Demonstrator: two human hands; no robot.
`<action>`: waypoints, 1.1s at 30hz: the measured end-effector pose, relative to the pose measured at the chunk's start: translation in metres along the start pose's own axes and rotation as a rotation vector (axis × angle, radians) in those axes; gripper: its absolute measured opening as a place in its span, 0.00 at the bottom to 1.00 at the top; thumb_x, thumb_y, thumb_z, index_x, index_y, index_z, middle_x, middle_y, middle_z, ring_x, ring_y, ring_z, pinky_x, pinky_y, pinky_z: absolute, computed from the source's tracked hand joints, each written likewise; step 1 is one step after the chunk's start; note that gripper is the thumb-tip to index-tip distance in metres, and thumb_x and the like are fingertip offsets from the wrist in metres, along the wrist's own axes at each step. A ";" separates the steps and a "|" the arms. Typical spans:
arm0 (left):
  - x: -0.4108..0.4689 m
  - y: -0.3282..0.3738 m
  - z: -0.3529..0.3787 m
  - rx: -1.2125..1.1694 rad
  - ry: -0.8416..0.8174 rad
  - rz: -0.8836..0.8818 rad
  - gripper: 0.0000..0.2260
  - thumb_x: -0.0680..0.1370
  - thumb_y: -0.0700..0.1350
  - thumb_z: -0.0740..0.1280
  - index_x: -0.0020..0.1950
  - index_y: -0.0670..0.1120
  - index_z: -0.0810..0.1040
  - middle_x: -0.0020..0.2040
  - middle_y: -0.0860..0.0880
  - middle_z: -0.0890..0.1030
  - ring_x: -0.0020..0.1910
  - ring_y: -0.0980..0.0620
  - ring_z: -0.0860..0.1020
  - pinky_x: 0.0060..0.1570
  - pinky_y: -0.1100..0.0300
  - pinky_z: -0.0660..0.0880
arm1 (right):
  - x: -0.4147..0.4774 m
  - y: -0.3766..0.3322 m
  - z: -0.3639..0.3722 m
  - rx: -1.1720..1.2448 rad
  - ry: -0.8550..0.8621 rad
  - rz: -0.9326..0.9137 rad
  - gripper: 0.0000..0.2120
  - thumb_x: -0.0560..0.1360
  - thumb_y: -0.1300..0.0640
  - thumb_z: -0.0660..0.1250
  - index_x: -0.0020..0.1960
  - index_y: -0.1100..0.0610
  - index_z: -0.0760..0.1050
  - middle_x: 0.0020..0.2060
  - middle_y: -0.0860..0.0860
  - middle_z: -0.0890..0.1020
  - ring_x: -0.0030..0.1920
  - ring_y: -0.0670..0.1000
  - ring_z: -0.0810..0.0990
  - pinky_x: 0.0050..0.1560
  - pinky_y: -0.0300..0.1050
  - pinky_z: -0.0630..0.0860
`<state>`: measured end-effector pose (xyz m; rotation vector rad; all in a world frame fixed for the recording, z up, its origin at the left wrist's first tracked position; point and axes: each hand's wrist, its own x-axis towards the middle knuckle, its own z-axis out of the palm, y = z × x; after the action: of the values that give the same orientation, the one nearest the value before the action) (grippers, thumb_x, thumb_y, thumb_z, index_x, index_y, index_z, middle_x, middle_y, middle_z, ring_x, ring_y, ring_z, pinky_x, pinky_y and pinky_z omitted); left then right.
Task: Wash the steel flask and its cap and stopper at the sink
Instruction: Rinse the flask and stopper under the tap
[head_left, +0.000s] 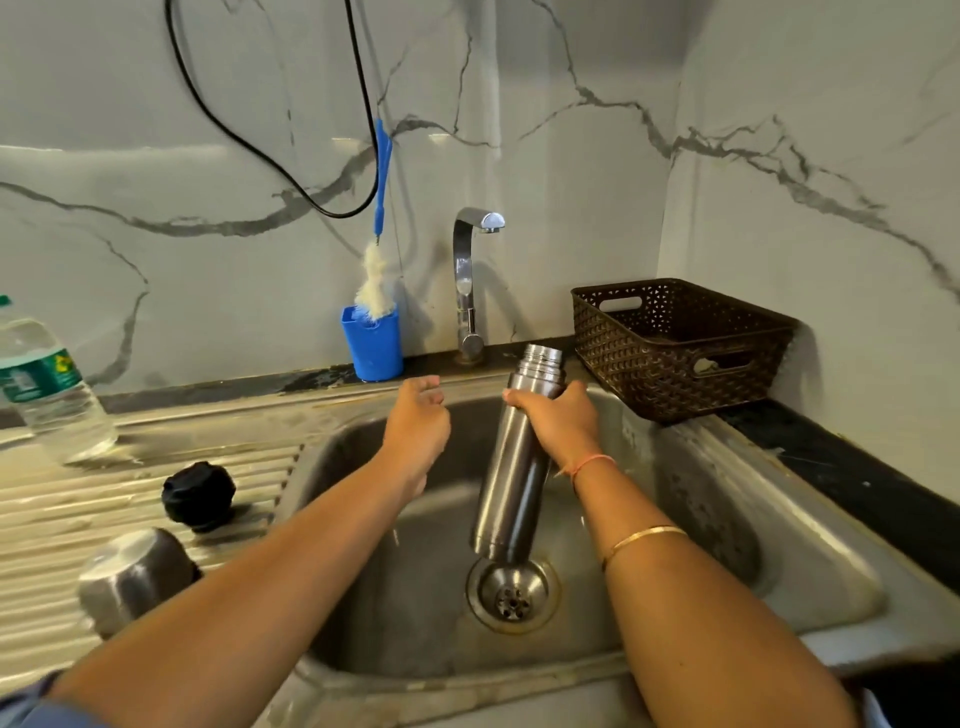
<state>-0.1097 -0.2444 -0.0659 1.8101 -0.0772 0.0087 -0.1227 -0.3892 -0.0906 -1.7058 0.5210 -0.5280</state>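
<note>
— Right hand (558, 423) wraps the steel flask (511, 488) near its neck, over the sink (701, 467) drain.
— Left hand (415, 421)?
— Empty, fingers loosely curled, I think. Stopper (199, 496) and cap (132, 577) sit left on the ribbed drainboard (78, 499). Marble-veined wall (571, 156) behind, brown basket (675, 358) far right on the black counter (857, 478).

Two hands (415, 434) (558, 423), one flask (511, 499), one stopper (198, 496), probably one cap (132, 577).

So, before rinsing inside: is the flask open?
Open: the flask shows a bare threaded neck; black stopper and steel cap lie on the drainboard.
</note>
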 end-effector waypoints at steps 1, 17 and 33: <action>-0.005 -0.002 -0.005 0.026 -0.020 0.011 0.22 0.77 0.30 0.54 0.67 0.48 0.68 0.65 0.48 0.73 0.47 0.55 0.74 0.38 0.63 0.71 | -0.004 -0.001 -0.001 0.000 0.006 -0.006 0.24 0.66 0.49 0.76 0.54 0.57 0.69 0.50 0.54 0.79 0.46 0.54 0.78 0.50 0.44 0.74; -0.057 -0.020 -0.060 -0.210 -0.147 -0.063 0.36 0.68 0.54 0.75 0.69 0.51 0.58 0.66 0.47 0.67 0.61 0.49 0.71 0.57 0.44 0.76 | -0.054 -0.017 0.004 0.881 -0.204 0.499 0.23 0.74 0.52 0.68 0.64 0.59 0.66 0.49 0.61 0.76 0.50 0.61 0.76 0.52 0.61 0.73; -0.044 0.029 -0.088 0.348 0.184 0.311 0.31 0.66 0.59 0.75 0.64 0.53 0.68 0.53 0.56 0.71 0.51 0.54 0.71 0.50 0.57 0.72 | -0.062 -0.016 0.014 -0.429 -0.517 -0.057 0.47 0.72 0.46 0.70 0.78 0.51 0.42 0.77 0.56 0.47 0.76 0.59 0.50 0.72 0.56 0.55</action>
<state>-0.1519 -0.1634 -0.0188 2.1186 -0.2374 0.4321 -0.1628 -0.3381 -0.0816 -2.1753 0.2155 0.0055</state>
